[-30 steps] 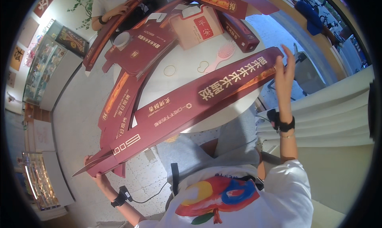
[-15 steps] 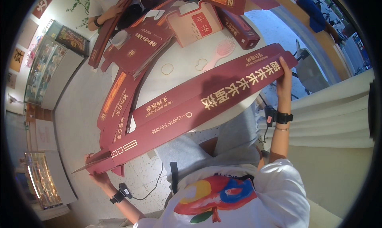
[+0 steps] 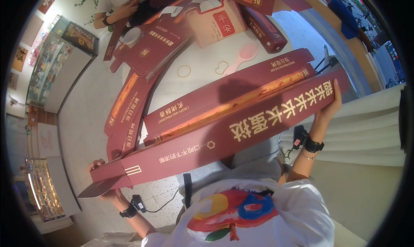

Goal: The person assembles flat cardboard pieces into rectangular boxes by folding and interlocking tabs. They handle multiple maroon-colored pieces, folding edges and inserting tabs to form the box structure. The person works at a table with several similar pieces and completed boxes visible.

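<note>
The long maroon carton (image 3: 224, 130) had just gone from a flat, open sheet to something close to a closed sleeve: its two long panels stood folded against each other, with an orange strip showing along the crease between them. A second earlier the same carton lay spread much flatter across the person's front, and the right hand was open with fingers splayed above its far end. Half a second earlier that hand had already come down onto the end. In the current head view the right hand (image 3: 328, 105) was wrapped around the carton's far right end, fingers curled over the edge and thumb behind. The left hand (image 3: 100, 169) gripped the near left end, fingers closed on the corner just above the loose end flap (image 3: 100, 187), which hung open and dark. Judging from this, the long fold looked made and the end flap was not yet tucked.

The carton was held in the air, slanting from lower left to upper right, between the person's chest and the round white table (image 3: 202, 70). On that table lay more maroon cartons (image 3: 151, 48), a pink hairbrush (image 3: 243, 55), a rubber band (image 3: 184, 70) and a tan box with a red label (image 3: 217, 27). Another person's hand (image 3: 125, 10) worked a carton at the far side.
</note>
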`<action>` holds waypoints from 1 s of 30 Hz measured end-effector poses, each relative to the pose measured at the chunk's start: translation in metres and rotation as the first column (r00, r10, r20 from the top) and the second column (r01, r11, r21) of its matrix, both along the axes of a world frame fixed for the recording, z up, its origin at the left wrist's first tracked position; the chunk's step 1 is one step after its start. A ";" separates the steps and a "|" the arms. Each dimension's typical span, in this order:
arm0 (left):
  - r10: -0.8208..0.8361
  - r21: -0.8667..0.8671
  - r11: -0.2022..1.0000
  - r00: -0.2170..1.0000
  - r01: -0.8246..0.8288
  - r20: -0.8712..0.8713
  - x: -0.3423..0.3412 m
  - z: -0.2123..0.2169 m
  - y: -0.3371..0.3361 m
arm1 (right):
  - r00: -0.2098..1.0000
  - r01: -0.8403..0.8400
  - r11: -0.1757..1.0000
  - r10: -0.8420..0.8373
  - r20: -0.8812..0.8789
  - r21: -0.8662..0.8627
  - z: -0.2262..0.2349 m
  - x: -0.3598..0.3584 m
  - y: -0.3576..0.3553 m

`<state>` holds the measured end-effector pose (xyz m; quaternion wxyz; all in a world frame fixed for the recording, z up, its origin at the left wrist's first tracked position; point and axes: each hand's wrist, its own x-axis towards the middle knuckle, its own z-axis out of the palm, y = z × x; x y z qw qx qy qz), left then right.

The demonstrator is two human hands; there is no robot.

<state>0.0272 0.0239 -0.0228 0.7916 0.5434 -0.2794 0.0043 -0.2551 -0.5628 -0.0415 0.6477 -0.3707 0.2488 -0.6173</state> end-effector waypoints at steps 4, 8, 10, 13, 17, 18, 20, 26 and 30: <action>0.000 -0.128 0.992 0.998 -0.008 -0.059 0.005 -0.021 0.016 | 1.000 -0.011 1.000 0.010 -0.013 -0.008 0.019 0.000 0.030; 0.007 -0.143 0.990 0.998 -0.015 -0.055 0.000 -0.017 0.002 | 0.998 0.052 0.999 -0.052 -0.017 0.012 0.025 0.006 0.049; 0.130 -0.212 0.966 0.986 -0.150 -0.106 -0.004 -0.004 -0.014 | 1.000 0.030 0.999 -0.030 0.001 0.014 0.026 0.006 0.054; -0.465 -0.419 0.759 0.866 0.498 0.185 0.003 0.031 -0.039 | 0.998 0.020 0.998 -0.023 0.052 0.054 0.020 0.010 0.064; -0.380 -0.534 0.708 0.887 0.461 0.262 0.008 0.035 -0.050 | 0.990 -0.064 0.982 0.041 0.131 0.175 0.009 0.028 0.082; -0.359 -0.565 0.686 0.889 0.458 0.285 0.014 0.036 -0.066 | 0.988 -0.077 0.976 0.047 0.149 0.202 0.001 0.031 0.089; -0.260 -0.597 0.684 0.904 0.420 0.338 0.009 0.053 -0.080 | 0.996 -0.082 0.972 0.071 0.057 0.221 -0.010 0.041 0.104; 0.222 -0.718 0.677 0.975 -0.161 -0.009 -0.013 0.068 -0.127 | 0.994 -0.108 0.956 0.097 0.054 0.272 -0.032 0.037 0.111; 0.095 -0.780 0.614 0.993 -0.119 -0.076 -0.026 0.067 -0.137 | 0.988 -0.140 0.928 0.152 -0.007 0.346 -0.029 0.047 0.127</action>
